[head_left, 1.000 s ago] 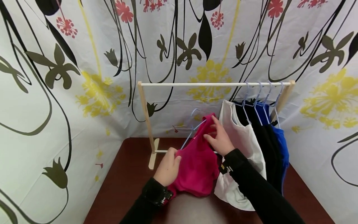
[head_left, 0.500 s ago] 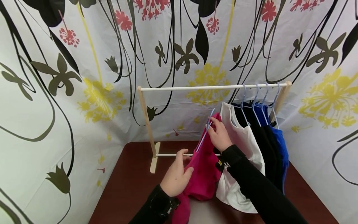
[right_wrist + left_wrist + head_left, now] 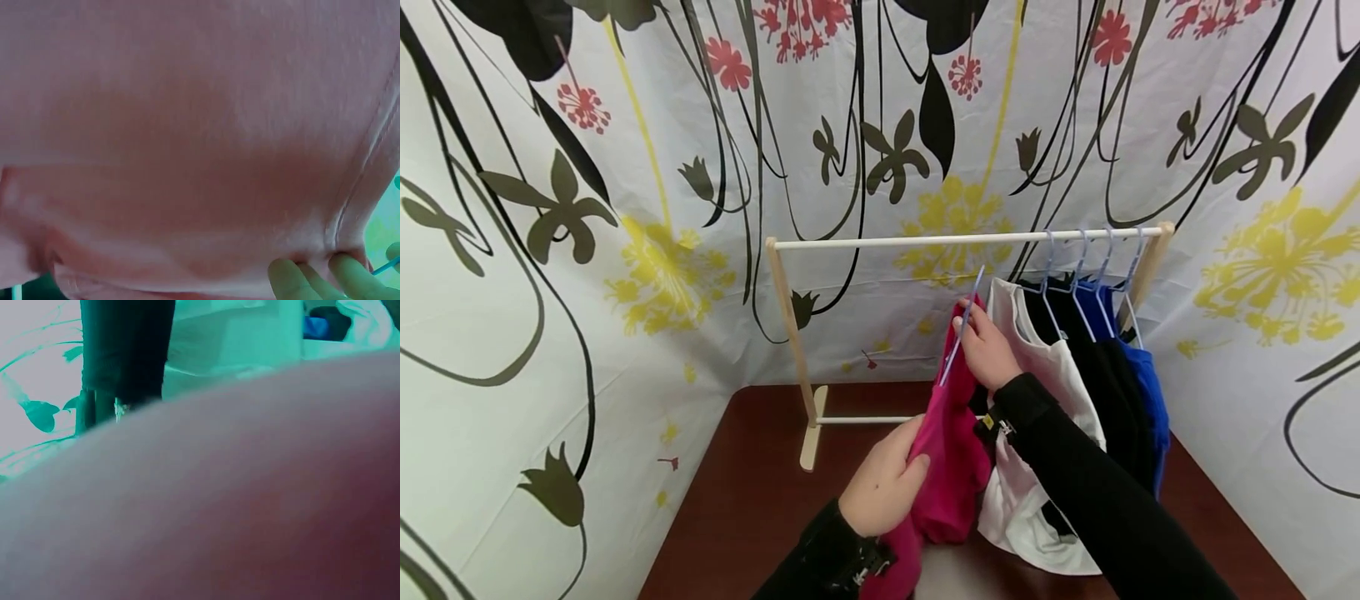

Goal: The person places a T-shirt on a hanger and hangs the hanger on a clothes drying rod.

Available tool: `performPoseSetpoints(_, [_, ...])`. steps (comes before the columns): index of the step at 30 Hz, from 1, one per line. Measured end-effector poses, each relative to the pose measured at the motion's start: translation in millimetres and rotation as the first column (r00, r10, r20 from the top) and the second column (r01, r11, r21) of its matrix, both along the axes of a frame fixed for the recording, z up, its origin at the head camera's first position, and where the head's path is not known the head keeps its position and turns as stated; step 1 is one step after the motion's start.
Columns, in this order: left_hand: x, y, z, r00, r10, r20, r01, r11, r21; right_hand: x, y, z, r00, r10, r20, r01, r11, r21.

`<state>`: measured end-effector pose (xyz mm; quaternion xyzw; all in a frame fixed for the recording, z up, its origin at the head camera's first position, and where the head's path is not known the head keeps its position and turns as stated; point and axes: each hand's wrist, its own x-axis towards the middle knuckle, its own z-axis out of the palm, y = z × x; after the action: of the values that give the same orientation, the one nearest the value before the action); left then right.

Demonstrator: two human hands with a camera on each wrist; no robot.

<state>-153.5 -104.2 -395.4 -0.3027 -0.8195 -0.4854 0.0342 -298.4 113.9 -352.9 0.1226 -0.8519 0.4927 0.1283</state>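
Note:
A bright pink sleeveless top point(image 3: 951, 475) hangs partly over a light blue hanger point(image 3: 952, 357), tilted in front of the rack in the head view. My right hand point(image 3: 990, 348) pinches the hanger and the top's shoulder together. Lower down, my left hand point(image 3: 882, 482) grips the top's near side between thumb and fingers. In the right wrist view the top's fabric point(image 3: 187, 125) fills most of the picture, with fingertips point(image 3: 290, 280) against its lower edge. A blurred close surface covers much of the left wrist view.
A small clothes rack with a white rail point(image 3: 887, 242) stands on the dark red table point(image 3: 700, 517). At its right end hang a white top point(image 3: 1048, 367), black garments point(image 3: 1101, 367) and a blue one point(image 3: 1148, 392). Behind is a flowered curtain point(image 3: 820, 67).
The hanger has swung from leaning left to nearly edge-on, hook raised, and the right hand now pinches it. My left hand has shifted right, drawing the top narrower.

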Motion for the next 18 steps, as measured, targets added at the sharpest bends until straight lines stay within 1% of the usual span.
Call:
performPoseSetpoints(2, [-1.1, 5, 5.9, 1.0, -0.014, 0.003, 0.014, 0.999, 0.038, -0.1, -1, 4.0, 1.0, 0.017, 0.024, -0.016, 0.999, -0.036])
performPoseSetpoints(4, [-3.1, 9, 11.6, 1.0, -0.013, 0.014, 0.012, 0.997, 0.073, -0.6, -3, 7.9, 0.999, 0.037, 0.032, -0.035, 0.997, -0.068])
performPoseSetpoints(8, [-10.9, 19, 22.3, 1.0, -0.011, 0.012, 0.009, 0.991, 0.132, -0.3, -8, 12.4, 0.998, 0.062, 0.032, -0.058, 0.991, -0.121])
performPoseSetpoints(12, [-19.8, 28, 30.6, 1.0, -0.026, 0.0, 0.025, 0.987, 0.161, 0.3, -8, 10.0, 1.0, 0.029, 0.0, -0.029, 0.997, -0.073])
performPoseSetpoints(15, [-25.2, 34, 34.2, 0.999, -0.03, 0.012, 0.027, 0.985, 0.169, -0.9, -6, 6.2, 1.0, -0.005, -0.011, 0.004, 1.0, -0.018])
performPoseSetpoints(18, [-29.2, 39, 35.6, 0.999, -0.019, 0.033, 0.014, 0.985, 0.173, -3.7, -5, 3.2, 1.0, -0.016, 0.004, 0.016, 1.0, -0.015])
